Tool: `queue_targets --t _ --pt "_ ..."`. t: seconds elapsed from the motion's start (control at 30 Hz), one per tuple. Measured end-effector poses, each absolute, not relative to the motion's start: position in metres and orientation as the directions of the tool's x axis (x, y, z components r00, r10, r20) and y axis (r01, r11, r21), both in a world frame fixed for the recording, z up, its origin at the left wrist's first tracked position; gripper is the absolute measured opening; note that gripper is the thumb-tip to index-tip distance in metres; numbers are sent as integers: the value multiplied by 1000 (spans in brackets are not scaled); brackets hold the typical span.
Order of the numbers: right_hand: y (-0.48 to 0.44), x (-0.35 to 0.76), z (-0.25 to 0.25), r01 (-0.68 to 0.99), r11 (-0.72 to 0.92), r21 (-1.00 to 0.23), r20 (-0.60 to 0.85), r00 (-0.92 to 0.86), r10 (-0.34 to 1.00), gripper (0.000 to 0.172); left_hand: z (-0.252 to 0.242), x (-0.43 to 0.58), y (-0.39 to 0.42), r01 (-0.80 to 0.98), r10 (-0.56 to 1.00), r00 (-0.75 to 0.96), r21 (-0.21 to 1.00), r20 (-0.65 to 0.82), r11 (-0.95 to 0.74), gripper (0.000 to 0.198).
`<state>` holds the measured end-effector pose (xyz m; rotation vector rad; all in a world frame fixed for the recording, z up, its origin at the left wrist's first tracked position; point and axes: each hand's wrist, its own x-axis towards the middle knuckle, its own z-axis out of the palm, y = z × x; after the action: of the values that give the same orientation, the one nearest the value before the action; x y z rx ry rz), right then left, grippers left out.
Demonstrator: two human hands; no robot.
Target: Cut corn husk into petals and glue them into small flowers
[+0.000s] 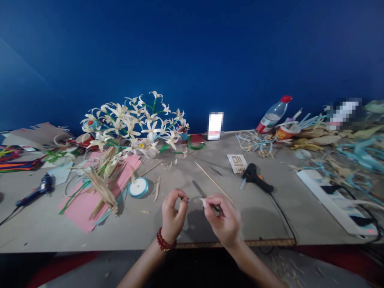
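Above the front of the table, my left hand (174, 212) is closed in a pinch, thumb and forefinger meeting. Whatever may be between those fingertips is too small to make out. A small whitish piece (203, 202), perhaps husk, sticks out from the pinched fingertips of my right hand (223, 220). The two hands are apart, facing each other. Scissors (198, 187) lie just beyond my right hand, which partly hides them. A thin wooden stick (213, 181) rests on the table to their right.
White husk flowers (132, 124) stand at the back left. Dried husks (102, 190) and a ribbon spool (138, 187) lie left of my hands. To the right are a black glue gun (258, 178), a power strip (327, 200) and a tilted bottle (273, 115). A blue glue gun (36, 192) lies far left.
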<state>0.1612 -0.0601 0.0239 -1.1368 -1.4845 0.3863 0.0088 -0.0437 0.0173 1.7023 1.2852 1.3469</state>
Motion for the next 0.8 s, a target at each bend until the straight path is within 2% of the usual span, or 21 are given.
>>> queue_targets --t 0.1,0.23,0.33,0.5,0.6,0.7,0.8 --pt "-58 161 24 436 481 -761 581 126 804 10 25 8 -46 277 932 70 890 356 -361 11" --pt "-57 157 24 420 501 -757 570 47 821 10 39 15 -46 292 879 198 830 433 -475 11" --pt "-57 158 24 413 513 -753 568 15 823 11 38 15 -43 366 851 177 770 494 -523 11" --pt "-58 165 27 437 500 -748 594 104 798 12 30 1 -39 441 843 76 740 533 -508 13" --pt "-56 164 27 452 492 -744 587 89 805 11 37 0 -40 450 851 150 732 503 -512 12" --pt "-56 161 26 447 506 -738 584 46 811 11 46 6 -40 475 816 249 669 521 -572 14" --pt "-57 160 24 432 517 -739 588 39 808 11 45 10 -38 499 788 244 623 565 -602 15"
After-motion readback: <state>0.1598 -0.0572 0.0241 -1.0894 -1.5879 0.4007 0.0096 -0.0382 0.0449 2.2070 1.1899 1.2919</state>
